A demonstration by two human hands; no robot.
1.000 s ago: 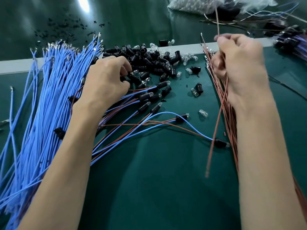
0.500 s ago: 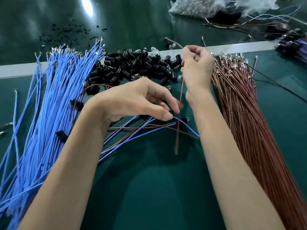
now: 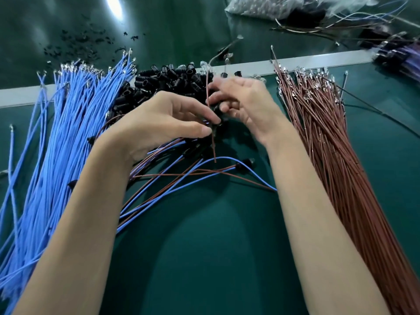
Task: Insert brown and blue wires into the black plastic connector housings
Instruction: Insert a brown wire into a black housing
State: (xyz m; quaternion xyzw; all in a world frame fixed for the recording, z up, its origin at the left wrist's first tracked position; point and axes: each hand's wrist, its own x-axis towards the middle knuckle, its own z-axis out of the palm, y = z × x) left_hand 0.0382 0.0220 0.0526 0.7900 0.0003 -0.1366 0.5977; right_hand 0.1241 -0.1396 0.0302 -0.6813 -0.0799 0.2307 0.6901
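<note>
I work over a green mat (image 3: 216,258). The blue wires (image 3: 56,144) fan along its left side and the brown wires (image 3: 329,144) along its right. At the far edge between them lies the heap of black housings (image 3: 172,80), and a few finished pairs (image 3: 181,176) sprawl just in front of it.

Both hands meet over the near edge of that heap. My left hand (image 3: 163,123) has thumb and forefinger pressed together on one black housing (image 3: 217,125), which is mostly hidden. The other fingers are curled above it. My right hand (image 3: 247,103) is blurred, but its curled fingers appear to pinch a single brown wire (image 3: 207,85), which stands nearly upright with its lower end hanging past the left fingertips.

I judge the step to be seating this wire's terminal in the housing. To do it well, I would:

- hold the housing steady with its opening towards the right hand
- grip the wire close to its terminal so it cannot buckle
- push straight along the cavity

I cannot tell whether the terminal is in yet.
</note>
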